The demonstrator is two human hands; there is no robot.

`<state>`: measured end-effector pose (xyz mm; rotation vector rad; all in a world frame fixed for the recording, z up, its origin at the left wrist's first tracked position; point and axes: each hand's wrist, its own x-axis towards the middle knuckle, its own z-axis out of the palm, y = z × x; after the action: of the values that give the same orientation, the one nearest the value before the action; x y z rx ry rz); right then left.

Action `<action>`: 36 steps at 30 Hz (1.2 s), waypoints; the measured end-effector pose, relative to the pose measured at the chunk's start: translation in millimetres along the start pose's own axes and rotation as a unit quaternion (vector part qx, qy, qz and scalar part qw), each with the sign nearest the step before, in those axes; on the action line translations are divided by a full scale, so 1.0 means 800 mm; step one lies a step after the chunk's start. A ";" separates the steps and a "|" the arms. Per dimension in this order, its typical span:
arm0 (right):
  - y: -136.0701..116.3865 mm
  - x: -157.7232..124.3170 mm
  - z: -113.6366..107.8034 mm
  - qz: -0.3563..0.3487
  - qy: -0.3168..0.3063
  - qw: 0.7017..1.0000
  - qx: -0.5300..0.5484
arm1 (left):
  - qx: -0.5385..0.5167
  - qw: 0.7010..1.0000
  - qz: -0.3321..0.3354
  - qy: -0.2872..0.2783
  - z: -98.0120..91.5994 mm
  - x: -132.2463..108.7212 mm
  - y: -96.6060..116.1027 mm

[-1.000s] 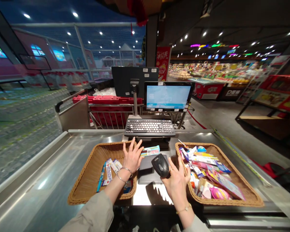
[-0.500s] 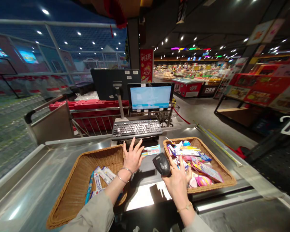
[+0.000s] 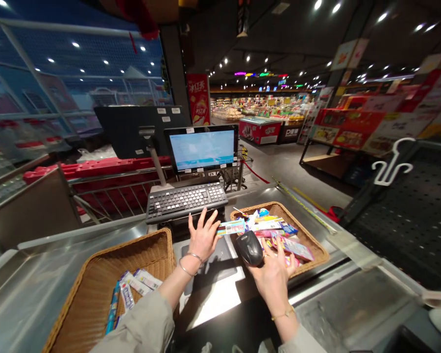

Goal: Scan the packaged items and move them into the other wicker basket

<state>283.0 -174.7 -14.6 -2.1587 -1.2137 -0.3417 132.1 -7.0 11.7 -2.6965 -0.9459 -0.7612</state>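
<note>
Head view: splayed left hand [image 3: 203, 241] apparently pinches a packet [image 3: 232, 227], right hand [image 3: 272, 277] clasps a black scanner [image 3: 249, 248].

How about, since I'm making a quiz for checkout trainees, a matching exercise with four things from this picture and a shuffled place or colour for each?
Things:
1. Scanner
2. Hook
3. Keyboard
4. Pack

Places or colours:
A. In front of the lit screen
B. Held in the left hand
C. Held in the right hand
D. White, to the right of both hands

Right pairs: 1-C, 2-D, 3-A, 4-B
</note>
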 end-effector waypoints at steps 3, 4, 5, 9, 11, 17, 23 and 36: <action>0.011 0.001 -0.003 0.013 0.022 1.000 -0.009 | -0.009 1.000 0.010 0.000 0.006 0.012 0.011; 0.015 0.002 -0.004 0.018 0.031 0.999 -0.013 | -0.011 1.000 0.013 0.001 0.008 0.015 0.015; 0.019 0.002 -0.004 0.021 0.039 0.999 -0.017 | -0.014 1.000 0.016 0.002 0.011 0.019 0.019; 0.036 0.001 -0.004 0.042 0.067 0.996 -0.034 | -0.024 0.999 0.030 -0.001 0.021 0.029 0.041; 0.044 0.000 -0.006 0.061 0.073 0.994 -0.045 | -0.029 0.999 0.036 -0.006 0.026 0.032 0.052; 0.070 -0.005 -0.018 0.090 0.079 0.990 -0.070 | -0.053 0.997 0.060 -0.017 0.040 0.036 0.084; 0.094 -0.017 -0.029 0.105 0.071 0.989 -0.081 | -0.076 0.992 0.096 -0.036 0.059 0.028 0.112; 0.117 -0.036 -0.038 0.148 0.106 0.978 -0.101 | -0.102 0.981 0.150 -0.073 0.089 0.019 0.156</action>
<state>348.3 -249.1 -42.7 -2.3649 -0.7532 -0.5689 249.3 -72.7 -41.8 -3.0115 -0.4893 -0.6364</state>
